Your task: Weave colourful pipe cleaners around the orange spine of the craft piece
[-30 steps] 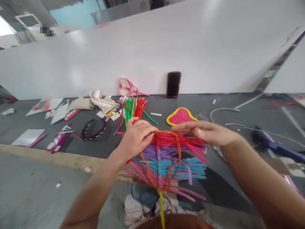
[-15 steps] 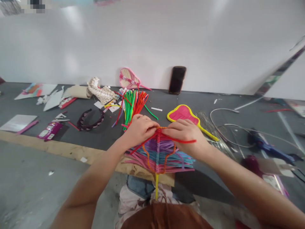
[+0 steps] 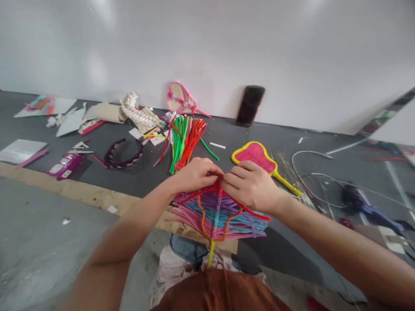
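Two bare hands, fingertips nearly meeting: left hand (image 3: 200, 173) and right hand (image 3: 251, 185) both pinch red fuzzy stems (image 3: 256, 214) at the top of a striped fuzzy-stem piece (image 3: 216, 216). Piece sits over the table's (image 3: 145, 181) near edge, orange outline (image 3: 202, 211) wavy, yellow stalk (image 3: 212, 252) pointing bodyward. Just beyond: green-and-red bundle (image 3: 184, 138), yellow-rimmed pink fan (image 3: 256, 156). Farther back, dark phone (image 3: 250, 106) leans on white panel (image 3: 207, 52).

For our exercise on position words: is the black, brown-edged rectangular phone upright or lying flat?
Upright: the phone stands on its short edge on the grey tabletop, against the glossy white panel.
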`<action>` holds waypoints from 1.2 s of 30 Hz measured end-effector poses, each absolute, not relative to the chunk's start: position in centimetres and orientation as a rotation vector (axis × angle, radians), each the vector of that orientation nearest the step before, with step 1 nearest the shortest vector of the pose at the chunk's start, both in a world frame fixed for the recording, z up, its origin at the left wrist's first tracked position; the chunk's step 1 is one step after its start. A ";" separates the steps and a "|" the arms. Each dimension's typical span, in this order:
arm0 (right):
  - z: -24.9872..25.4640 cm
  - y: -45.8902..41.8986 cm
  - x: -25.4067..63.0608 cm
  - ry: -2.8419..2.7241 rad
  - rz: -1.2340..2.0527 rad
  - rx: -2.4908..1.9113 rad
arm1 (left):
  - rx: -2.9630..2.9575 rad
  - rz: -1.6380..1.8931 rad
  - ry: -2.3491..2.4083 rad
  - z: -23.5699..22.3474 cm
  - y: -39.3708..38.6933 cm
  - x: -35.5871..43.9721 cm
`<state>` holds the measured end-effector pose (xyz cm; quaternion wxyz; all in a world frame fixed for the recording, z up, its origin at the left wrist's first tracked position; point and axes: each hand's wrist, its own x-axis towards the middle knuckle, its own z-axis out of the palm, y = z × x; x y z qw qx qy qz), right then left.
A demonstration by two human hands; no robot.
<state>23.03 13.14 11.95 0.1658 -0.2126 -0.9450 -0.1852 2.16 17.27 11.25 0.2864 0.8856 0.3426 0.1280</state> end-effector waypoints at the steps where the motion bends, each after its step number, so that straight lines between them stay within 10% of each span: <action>1: 11.8 13.3 23.1 -2.691 -0.509 -0.581 | 2.319 0.336 0.911 11.2 17.4 2.1; 27: 10.7 11.5 22.2 -2.520 -0.442 -0.762 | 2.169 0.199 0.761 12.1 19.1 1.7; 36: 9.7 11.3 24.8 -2.288 0.040 -0.970 | 2.178 0.219 0.800 12.3 18.7 1.2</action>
